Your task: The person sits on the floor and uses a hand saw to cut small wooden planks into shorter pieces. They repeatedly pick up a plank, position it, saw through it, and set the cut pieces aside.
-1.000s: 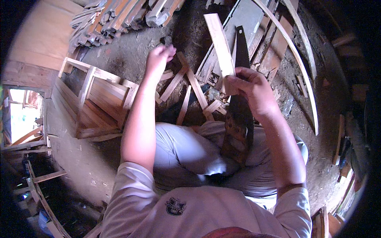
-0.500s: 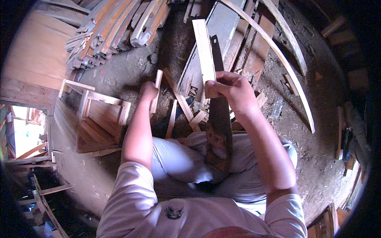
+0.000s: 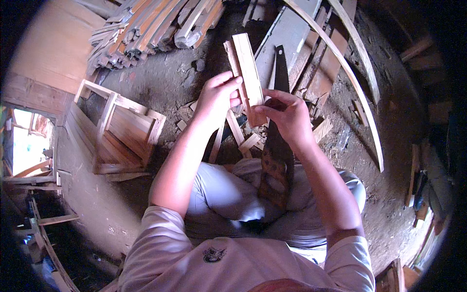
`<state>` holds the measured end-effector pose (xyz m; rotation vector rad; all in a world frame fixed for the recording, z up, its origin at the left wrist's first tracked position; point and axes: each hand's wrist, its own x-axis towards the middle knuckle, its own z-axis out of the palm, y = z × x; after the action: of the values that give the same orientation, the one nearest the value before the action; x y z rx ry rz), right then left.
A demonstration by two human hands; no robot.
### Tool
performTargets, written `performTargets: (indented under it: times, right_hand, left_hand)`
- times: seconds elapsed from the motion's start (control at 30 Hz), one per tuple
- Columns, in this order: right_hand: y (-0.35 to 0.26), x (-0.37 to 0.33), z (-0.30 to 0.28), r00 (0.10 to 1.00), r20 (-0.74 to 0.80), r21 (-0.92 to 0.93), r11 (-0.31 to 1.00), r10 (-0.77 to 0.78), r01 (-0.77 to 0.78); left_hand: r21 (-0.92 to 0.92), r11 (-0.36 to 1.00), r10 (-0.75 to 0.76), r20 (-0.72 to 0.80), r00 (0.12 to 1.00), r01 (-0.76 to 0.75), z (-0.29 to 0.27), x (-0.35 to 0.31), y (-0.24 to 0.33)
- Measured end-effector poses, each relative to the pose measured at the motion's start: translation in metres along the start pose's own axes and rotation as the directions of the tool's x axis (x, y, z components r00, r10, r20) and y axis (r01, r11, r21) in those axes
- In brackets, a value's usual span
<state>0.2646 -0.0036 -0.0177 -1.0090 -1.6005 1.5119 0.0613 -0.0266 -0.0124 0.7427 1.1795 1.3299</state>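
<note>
In front of me, my right hand (image 3: 287, 114) pinches the lower end of a pale wooden strip (image 3: 247, 65), fingers on its right side. My left hand (image 3: 217, 95) grips a narrower wooden stick (image 3: 232, 62), held lengthwise against the strip's left side. Both pieces point away from me, tilted slightly left, with their top ends close together. Below the right hand a handsaw (image 3: 278, 151) lies with its worn wooden handle on my lap and its dark blade reaching away; the hand covers part of the blade.
Wood offcuts (image 3: 237, 129) lie scattered on the dirt floor beyond my knees. A small wooden frame (image 3: 129, 126) stands at left. Stacked timber (image 3: 151, 27) fills the far left; a grey board (image 3: 287, 36) and a long curved strip (image 3: 357, 87) lie at far right.
My left hand has moved right and away from me, bringing its stick alongside the strip. The strip in my right hand has come slightly nearer to me.
</note>
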Motion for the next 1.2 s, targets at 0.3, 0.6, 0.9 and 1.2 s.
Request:
performTargets:
  times: [0.3, 0.6, 0.9, 1.2]
  right_hand:
    - [0.006, 0.001, 0.005, 1.000, 0.014, -0.387, 0.922, -0.023, 0.027]
    - [-0.001, -0.003, 0.007, 1.000, 0.014, -0.428, 0.904, -0.011, 0.016]
    - [0.008, 0.001, 0.002, 1.000, 0.025, -0.324, 0.946, -0.005, 0.013]
    - [-0.001, -0.001, -0.002, 0.985, 0.167, -0.385, 0.916, -0.049, 0.111]
  left_hand:
    - [-0.008, 1.000, -0.007, 0.051, 0.999, 0.008, -0.014, 0.007, -0.007]
    - [-0.054, 0.998, -0.017, 0.048, 0.999, 0.020, -0.007, 0.006, -0.008]
    - [-0.168, 0.984, -0.036, 0.166, 0.985, 0.064, -0.015, 0.009, -0.009]
    - [0.116, 0.991, 0.038, 0.195, 0.980, -0.061, -0.008, -0.005, 0.008]
